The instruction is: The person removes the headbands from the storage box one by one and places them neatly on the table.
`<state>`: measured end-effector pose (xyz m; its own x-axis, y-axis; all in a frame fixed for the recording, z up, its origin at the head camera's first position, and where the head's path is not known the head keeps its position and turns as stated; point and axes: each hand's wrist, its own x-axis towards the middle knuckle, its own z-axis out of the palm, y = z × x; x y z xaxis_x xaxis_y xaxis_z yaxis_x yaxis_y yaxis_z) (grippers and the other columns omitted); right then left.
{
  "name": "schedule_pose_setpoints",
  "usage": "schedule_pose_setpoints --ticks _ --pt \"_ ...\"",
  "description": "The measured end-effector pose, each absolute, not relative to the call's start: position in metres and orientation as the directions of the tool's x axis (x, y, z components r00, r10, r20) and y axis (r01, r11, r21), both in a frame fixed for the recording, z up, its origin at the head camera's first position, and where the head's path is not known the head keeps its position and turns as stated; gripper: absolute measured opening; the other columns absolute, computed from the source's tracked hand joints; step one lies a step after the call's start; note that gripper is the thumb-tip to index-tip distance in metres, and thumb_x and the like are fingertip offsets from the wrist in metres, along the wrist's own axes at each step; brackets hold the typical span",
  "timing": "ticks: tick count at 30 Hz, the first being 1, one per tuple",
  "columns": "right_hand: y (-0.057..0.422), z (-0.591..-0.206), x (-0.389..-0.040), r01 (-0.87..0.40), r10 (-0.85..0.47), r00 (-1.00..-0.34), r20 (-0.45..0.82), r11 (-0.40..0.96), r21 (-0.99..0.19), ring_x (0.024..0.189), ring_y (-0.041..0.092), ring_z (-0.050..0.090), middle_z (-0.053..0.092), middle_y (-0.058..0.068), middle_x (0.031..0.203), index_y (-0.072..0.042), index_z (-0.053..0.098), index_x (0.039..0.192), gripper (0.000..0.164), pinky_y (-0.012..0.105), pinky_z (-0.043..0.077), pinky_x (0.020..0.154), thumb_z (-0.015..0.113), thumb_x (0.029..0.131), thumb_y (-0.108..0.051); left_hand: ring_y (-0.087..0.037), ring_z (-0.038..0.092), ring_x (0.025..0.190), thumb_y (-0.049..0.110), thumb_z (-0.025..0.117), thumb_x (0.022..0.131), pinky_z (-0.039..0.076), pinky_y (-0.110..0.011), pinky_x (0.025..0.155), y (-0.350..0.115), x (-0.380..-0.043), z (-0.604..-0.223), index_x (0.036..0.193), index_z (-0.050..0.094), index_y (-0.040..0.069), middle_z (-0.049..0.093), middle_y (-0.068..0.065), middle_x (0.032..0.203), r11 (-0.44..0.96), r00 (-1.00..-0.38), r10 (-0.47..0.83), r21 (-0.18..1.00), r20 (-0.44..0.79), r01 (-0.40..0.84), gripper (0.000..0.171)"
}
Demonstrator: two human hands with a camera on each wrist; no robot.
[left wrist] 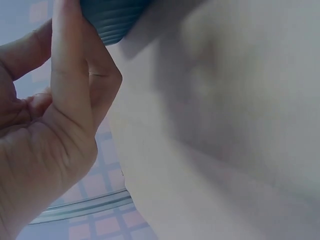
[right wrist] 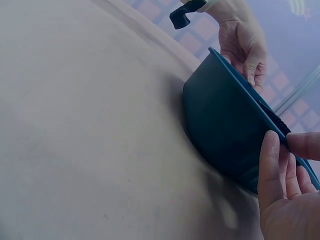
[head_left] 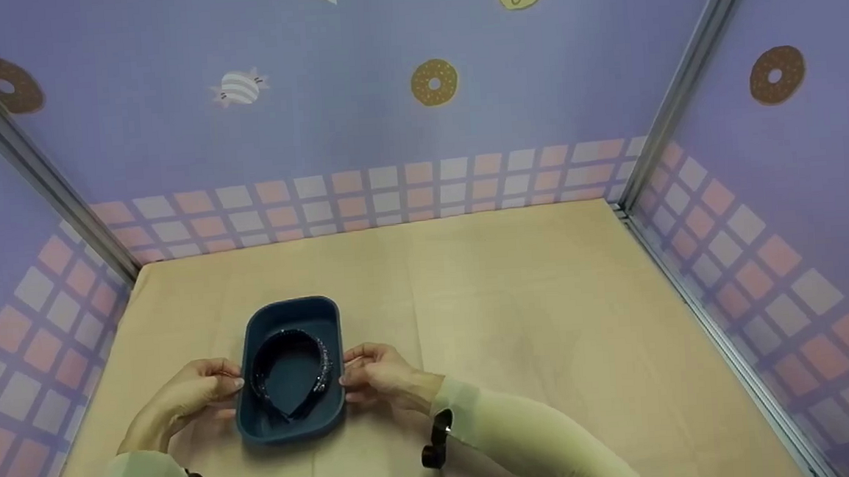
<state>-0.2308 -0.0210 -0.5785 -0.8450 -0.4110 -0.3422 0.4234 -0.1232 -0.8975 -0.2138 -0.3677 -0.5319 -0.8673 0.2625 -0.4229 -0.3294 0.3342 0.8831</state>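
A dark blue rectangular bin (head_left: 322, 315) with rounded corners is between the two hands, on the left half of the table. Inside it lies a dark, glittery headband (head_left: 324, 363), curved into a loop. My left hand (head_left: 196, 392) grips the bin's left side, thumb at the rim. On the opposite side my right hand (head_left: 385, 377) pinches the rim, its thumb over the edge and fingers against the outer wall, as the right wrist view shows. Only a ribbed corner of the bin (left wrist: 114, 20) appears in the left wrist view, beyond the fingers.
A cream cloth covers the table (head_left: 518, 321). Purple panels with doughnut and checked prints form a back wall (head_left: 344, 125) and two side walls, joined by metal posts (head_left: 688, 82). Both wrists wear small black camera mounts (head_left: 437, 440).
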Motion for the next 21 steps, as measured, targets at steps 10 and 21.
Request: schedule_pose_setpoints --ticks 10,21 --pt "0.0 -0.581 -0.233 0.407 -0.441 -0.837 -0.323 -0.107 -0.907 0.081 0.012 0.074 0.075 0.001 0.093 0.003 0.065 0.134 0.044 0.026 0.067 0.069 0.075 0.091 0.01 -0.01 0.071 0.086 0.002 0.063 0.106 0.07 -0.034 0.08 -0.35 -0.215 -0.535 0.111 0.062 0.005 0.068 0.004 0.094 0.305 -0.871 0.274 0.895 -0.408 -0.324 0.006" --pt "0.019 -0.581 -0.236 0.395 -0.456 -0.833 -0.314 -0.093 -0.914 0.08 0.011 0.073 0.074 -0.002 0.091 0.004 0.064 0.134 0.044 0.025 0.067 0.069 0.074 0.092 0.011 -0.009 0.064 0.077 0.002 0.064 0.102 0.068 -0.032 0.074 -0.33 -0.216 -0.537 0.113 0.058 0.003 0.064 0.005 0.089 0.303 -0.885 0.261 0.903 -0.385 -0.304 0.012"
